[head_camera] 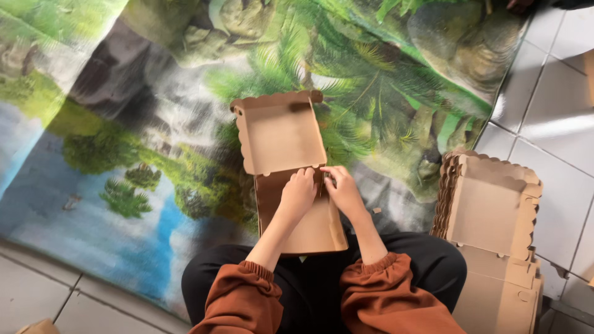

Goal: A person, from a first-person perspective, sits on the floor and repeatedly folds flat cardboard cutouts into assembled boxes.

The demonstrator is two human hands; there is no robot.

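Pressing down: left hand [297, 192], right hand [342, 190] on cardboard box [284, 145].

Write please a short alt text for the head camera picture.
Both hands, left hand and right hand, press the middle fold of a brown cardboard box lying open on a mat printed with a waterfall. A stack of boxes stands to the right.

The box [281, 139] under the hands is plain brown cardboard, matt and a little rough. The stack of boxes [489, 216] is the same matt cardboard. The mat [124, 124] looks like printed plastic sheet, slightly glossy. The floor tiles [550, 124] are smooth and shiny. The sleeves [377, 297] are soft rust-coloured cloth.
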